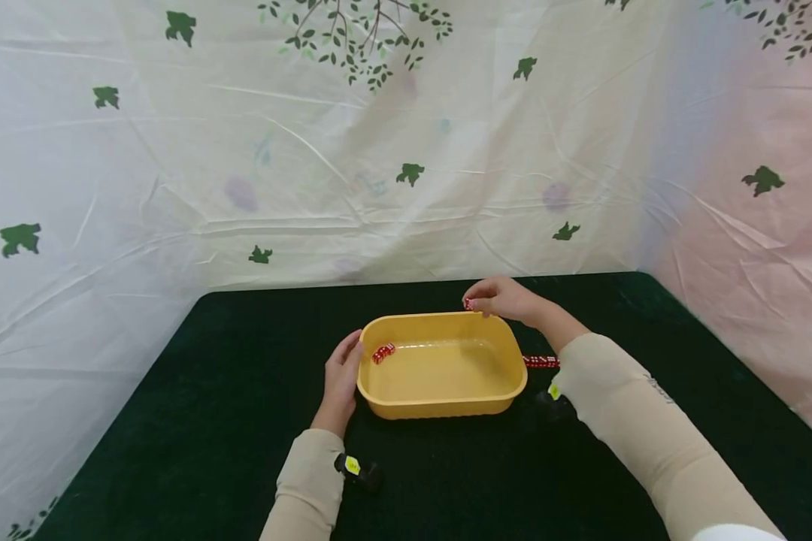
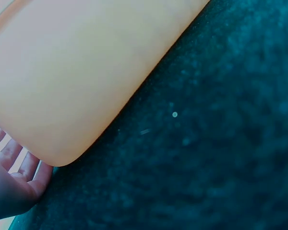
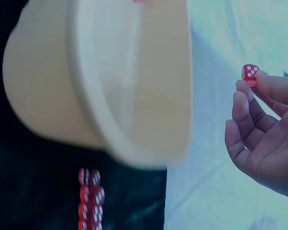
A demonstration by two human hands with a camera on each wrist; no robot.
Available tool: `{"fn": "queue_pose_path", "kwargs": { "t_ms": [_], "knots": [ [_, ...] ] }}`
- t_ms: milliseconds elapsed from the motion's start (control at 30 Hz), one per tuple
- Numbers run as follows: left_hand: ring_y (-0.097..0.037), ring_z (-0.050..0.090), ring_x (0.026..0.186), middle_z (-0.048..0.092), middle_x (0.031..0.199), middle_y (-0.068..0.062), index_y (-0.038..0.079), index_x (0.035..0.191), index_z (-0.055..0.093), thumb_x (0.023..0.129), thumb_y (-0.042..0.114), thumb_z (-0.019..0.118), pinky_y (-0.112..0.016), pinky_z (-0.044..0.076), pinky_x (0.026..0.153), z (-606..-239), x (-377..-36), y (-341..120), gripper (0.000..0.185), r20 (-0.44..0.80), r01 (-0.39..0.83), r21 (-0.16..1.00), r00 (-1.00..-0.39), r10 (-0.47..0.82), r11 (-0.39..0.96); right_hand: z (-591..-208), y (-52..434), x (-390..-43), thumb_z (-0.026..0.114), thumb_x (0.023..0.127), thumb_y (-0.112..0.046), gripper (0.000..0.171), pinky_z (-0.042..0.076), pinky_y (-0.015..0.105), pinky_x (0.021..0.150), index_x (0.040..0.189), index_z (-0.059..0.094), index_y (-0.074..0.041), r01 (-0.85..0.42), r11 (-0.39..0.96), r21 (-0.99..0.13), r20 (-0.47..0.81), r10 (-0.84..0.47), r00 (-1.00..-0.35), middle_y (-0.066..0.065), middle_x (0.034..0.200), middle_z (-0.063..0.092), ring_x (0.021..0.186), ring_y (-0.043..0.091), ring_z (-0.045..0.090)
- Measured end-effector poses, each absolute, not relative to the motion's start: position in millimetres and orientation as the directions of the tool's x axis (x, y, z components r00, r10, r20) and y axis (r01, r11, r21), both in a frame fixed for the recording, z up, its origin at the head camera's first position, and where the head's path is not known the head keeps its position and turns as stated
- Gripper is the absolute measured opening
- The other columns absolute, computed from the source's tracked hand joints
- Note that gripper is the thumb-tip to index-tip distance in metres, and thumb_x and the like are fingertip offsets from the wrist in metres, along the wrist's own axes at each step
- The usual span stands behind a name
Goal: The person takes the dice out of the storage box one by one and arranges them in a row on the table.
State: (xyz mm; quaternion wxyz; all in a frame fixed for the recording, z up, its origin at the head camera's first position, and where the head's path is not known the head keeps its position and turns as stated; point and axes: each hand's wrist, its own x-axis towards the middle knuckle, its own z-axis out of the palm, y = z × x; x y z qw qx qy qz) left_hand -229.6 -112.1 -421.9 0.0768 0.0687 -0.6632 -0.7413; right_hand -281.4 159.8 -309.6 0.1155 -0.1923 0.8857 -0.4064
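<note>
Where the white leaf-printed sheet (image 1: 406,150) hangs as a backdrop, we see a worktop covered in dark green velvety cloth (image 1: 243,451), and on it, near the middle, a yellow rectangular plastic tub (image 1: 442,402) with rounded corners. We take that tub as our landmark.

Against the tub's left short wall rests the left hand (image 1: 340,379), fingers straight and lying flat along the plastic, gripping nothing; the left wrist view shows the same fingers touching the tub's rounded corner. Above the tub's far rim, towards its right corner, we find the right hand (image 1: 504,298), its fingertips pinching a single small translucent red die with white pips (image 3: 250,74). In the right wrist view the die sits at the tips of the fingers, the other fingers loosely curved beneath it.

Just outside the tub's right wall, on the cloth, lies a short row of red dice (image 1: 540,362) set end to end. Inside the tub, near its far left corner, lie a pair of red dice (image 1: 383,352) touching each other on the floor of the tub.
</note>
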Motion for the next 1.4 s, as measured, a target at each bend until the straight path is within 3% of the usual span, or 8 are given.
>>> {"fn": "queue_pose_path", "kwargs": {
  "t_ms": [233, 533, 800, 1067, 1400],
  "knots": [
    [-0.019, 0.043, 0.109, 0.042, 0.125, -0.005, 0.015, 0.123, 0.045, 0.09, 0.028, 0.045, -0.033, 0.036, 0.09, -422, -230, -113, 0.036, -0.002, 0.021, 0.994, -0.978, -0.21, -0.108, -306, 197, -286, 0.048, 0.089, -0.016, 0.026, 0.045, 0.032, 0.071, 0.109, 0.055, -0.001, -0.26, 0.607, -0.751, -0.002, -0.395, -0.919, 0.012, 0.094, 0.056, 0.08, 0.027, 0.05],
    [-0.018, 0.044, 0.108, 0.042, 0.124, -0.003, 0.016, 0.123, 0.044, 0.09, 0.028, 0.045, -0.032, 0.037, 0.089, -423, -229, -113, 0.036, -0.003, 0.02, 0.993, -0.979, -0.203, -0.113, -305, 239, -275, 0.045, 0.09, -0.02, 0.031, 0.044, 0.034, 0.076, 0.112, 0.051, 0.001, -0.232, 0.622, -0.748, 0.011, -0.337, -0.941, 0.016, 0.101, 0.052, 0.084, 0.028, 0.048],
    [-0.018, 0.044, 0.108, 0.043, 0.124, -0.004, 0.015, 0.123, 0.045, 0.09, 0.028, 0.045, -0.033, 0.037, 0.089, -425, -229, -110, 0.035, 0.005, 0.029, 0.993, -0.979, -0.205, -0.115, -314, 283, -265, 0.044, 0.091, -0.023, 0.035, 0.046, 0.025, 0.067, 0.113, 0.048, 0.005, -0.199, 0.622, -0.757, 0.028, -0.274, -0.961, 0.013, 0.093, 0.052, 0.081, 0.029, 0.049],
    [-0.018, 0.043, 0.108, 0.042, 0.124, -0.004, 0.015, 0.123, 0.044, 0.09, 0.028, 0.045, -0.033, 0.037, 0.089, -425, -228, -109, 0.035, 0.007, 0.029, 0.993, -0.981, -0.196, -0.112, -333, 324, -253, 0.04, 0.092, -0.023, 0.039, 0.045, 0.027, 0.064, 0.115, 0.043, 0.01, -0.133, 0.603, -0.787, -0.019, -0.239, -0.971, 0.015, 0.093, 0.052, 0.074, 0.019, 0.05],
    [-0.018, 0.043, 0.108, 0.042, 0.124, -0.003, 0.015, 0.123, 0.044, 0.09, 0.027, 0.045, -0.032, 0.037, 0.089, -424, -229, -112, 0.035, 0.014, 0.036, 0.994, -0.98, -0.199, -0.106, -361, 352, -245, 0.038, 0.093, -0.021, 0.041, 0.046, 0.033, 0.066, 0.116, 0.039, 0.012, -0.044, 0.563, -0.825, -0.087, -0.203, -0.975, 0.018, 0.094, 0.052, 0.073, 0.019, 0.05]
  ]
}}
